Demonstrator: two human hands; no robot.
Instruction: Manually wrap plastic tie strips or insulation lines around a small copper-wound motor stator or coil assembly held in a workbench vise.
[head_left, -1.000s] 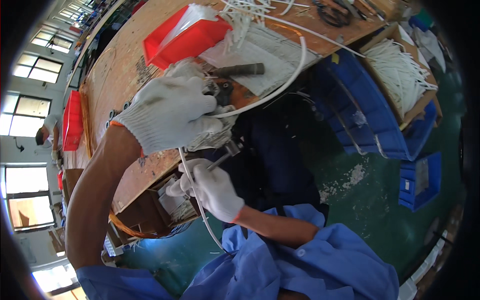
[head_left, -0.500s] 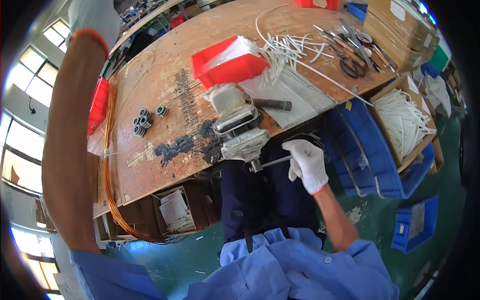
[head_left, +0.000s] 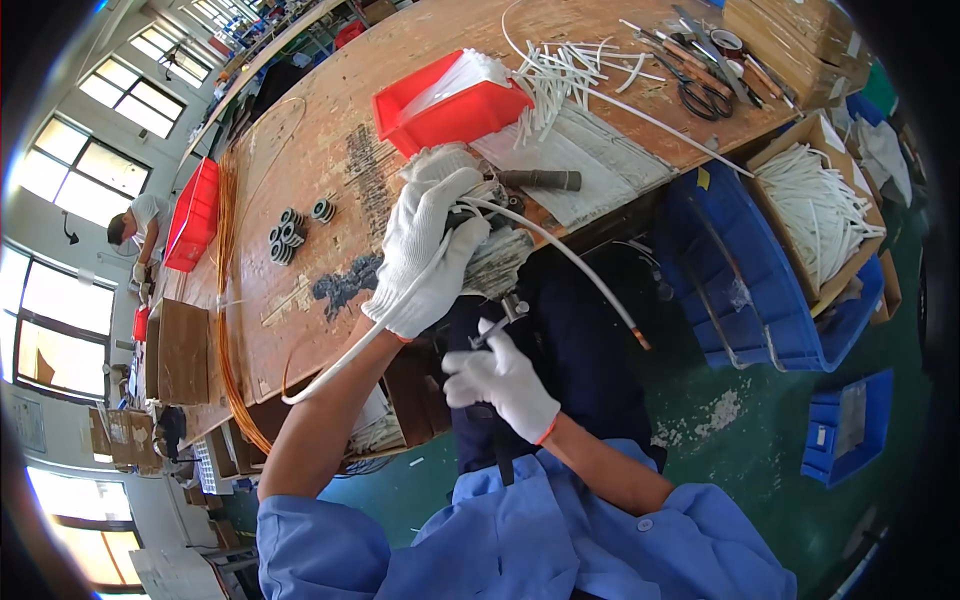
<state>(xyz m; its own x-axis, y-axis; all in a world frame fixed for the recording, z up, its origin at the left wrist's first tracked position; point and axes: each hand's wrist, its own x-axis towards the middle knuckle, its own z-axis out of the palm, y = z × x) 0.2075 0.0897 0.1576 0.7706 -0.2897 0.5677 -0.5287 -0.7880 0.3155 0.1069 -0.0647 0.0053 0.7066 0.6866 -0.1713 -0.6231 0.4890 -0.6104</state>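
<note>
My left hand [head_left: 420, 255], in a white glove, is closed on a white-sleeved wire [head_left: 590, 275] over the bench vise [head_left: 500, 262]. The wire bends at the jaws. One bare copper tip [head_left: 641, 339] hangs off to the right, and the other length runs back along my left forearm. My gloved right hand [head_left: 505, 385] is beside the vise handle [head_left: 488, 334], its fingers spread; whether they touch the handle is hard to tell. My left hand hides much of the jaws. A dark cylindrical bar [head_left: 540, 180] sticks out behind the vise.
Beyond the vise stands a red bin [head_left: 455, 110], with white sleeving pieces [head_left: 560, 85] beside it. Scissors [head_left: 703, 98] and other tools lie at far right. Small ring-shaped parts [head_left: 288, 235] and coiled copper wire [head_left: 226, 300] are on the left. A blue crate [head_left: 700, 270] borders my right.
My left hand has come down from the upper left to the vise with the white-sleeved wire. My right hand has moved left and nearer to me, and the vise handle has turned.
</note>
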